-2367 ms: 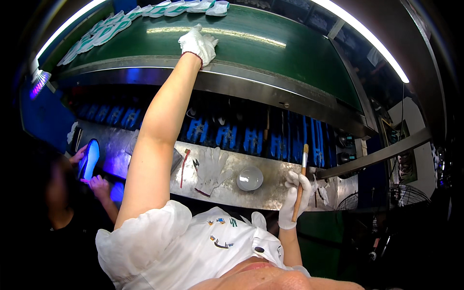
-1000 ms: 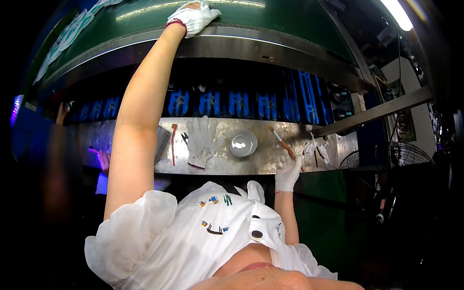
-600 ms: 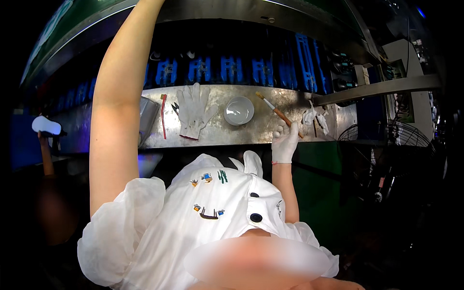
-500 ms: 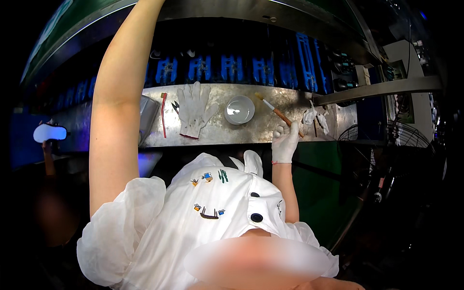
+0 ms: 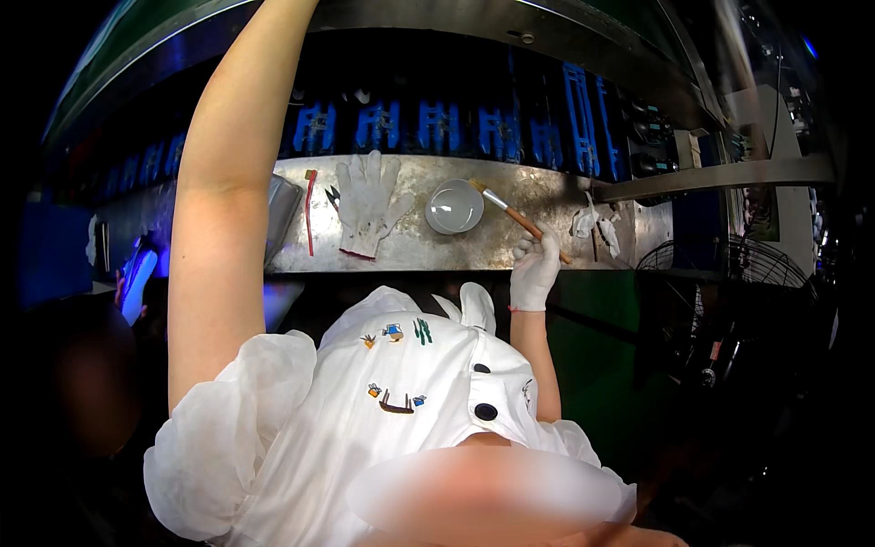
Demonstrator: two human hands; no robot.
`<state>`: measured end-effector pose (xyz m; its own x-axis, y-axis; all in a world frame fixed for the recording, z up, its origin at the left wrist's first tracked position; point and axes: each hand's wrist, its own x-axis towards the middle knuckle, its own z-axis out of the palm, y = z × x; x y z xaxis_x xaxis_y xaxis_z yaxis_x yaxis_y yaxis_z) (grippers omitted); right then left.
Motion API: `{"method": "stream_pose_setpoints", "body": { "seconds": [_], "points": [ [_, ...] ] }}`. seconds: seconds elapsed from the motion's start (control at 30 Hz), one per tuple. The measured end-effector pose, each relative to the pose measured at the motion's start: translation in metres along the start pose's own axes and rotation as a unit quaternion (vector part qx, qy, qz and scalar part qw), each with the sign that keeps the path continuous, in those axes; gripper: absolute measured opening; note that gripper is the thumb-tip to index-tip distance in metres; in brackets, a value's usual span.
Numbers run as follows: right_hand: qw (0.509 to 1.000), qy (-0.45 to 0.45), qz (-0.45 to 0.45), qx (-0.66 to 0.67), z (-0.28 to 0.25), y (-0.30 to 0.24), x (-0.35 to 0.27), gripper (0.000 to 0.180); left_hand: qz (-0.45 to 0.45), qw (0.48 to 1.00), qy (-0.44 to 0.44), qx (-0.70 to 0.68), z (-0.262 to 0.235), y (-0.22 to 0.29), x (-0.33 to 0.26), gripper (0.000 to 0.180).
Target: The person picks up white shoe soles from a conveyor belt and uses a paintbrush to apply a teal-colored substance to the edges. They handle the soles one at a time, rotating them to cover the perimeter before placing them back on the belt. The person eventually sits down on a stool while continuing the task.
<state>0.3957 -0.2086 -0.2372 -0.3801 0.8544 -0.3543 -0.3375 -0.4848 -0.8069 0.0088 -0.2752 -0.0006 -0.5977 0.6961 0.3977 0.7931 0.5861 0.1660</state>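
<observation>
My right hand (image 5: pixel 535 272), in a white glove, is closed around the wooden handle of a paintbrush (image 5: pixel 521 219). The brush's bristles are at the right rim of a white bowl (image 5: pixel 454 207) that has a pale, shiny inside. My bare left arm (image 5: pixel 219 196) reaches up and away past the top of the picture, so its hand is out of view. Left of the bowl, an empty white work glove (image 5: pixel 369 205) lies flat on the metal ledge (image 5: pixel 415 260). Beside it are a small pair of dark snips (image 5: pixel 334 198) and a red toothbrush (image 5: pixel 311 214).
Behind the ledge runs a dark channel with a row of blue fixtures (image 5: pixel 437 128). Crumpled white scraps (image 5: pixel 597 228) lie on the right, near a wire-caged fan (image 5: pixel 729 264). At far left, another person's hand (image 5: pixel 119 287) holds a blue-lit, sole-shaped piece (image 5: pixel 138 276).
The brush has moved slightly left, bringing its bristles to the bowl's rim. At far left, the other person's sole-shaped piece has turned from level to upright and shifted right. My left arm barely moved.
</observation>
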Motion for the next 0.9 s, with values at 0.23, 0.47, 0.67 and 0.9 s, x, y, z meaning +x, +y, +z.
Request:
{"method": "stream_pose_setpoints", "body": {
  "seconds": [0.23,0.47,0.67,0.9],
  "points": [
    [0.929,-0.052,-0.178,-0.320,-0.004,0.007,0.001,0.017,0.001,1.000,0.020,0.018,0.006,-0.006,0.002,0.047],
    [0.832,-0.085,-0.241,-0.492,0.017,0.031,0.006,0.020,0.011,1.000,0.015,0.021,0.008,-0.007,0.004,0.047],
    [0.802,-0.113,-0.207,-0.548,0.012,0.035,-0.007,0.050,0.011,1.000,0.013,0.021,0.007,-0.010,0.004,0.046],
    [0.843,-0.078,-0.245,-0.473,-0.051,0.032,-0.016,0.045,-0.012,1.000,0.004,-0.027,0.011,0.017,0.008,0.043]
  ]
}}
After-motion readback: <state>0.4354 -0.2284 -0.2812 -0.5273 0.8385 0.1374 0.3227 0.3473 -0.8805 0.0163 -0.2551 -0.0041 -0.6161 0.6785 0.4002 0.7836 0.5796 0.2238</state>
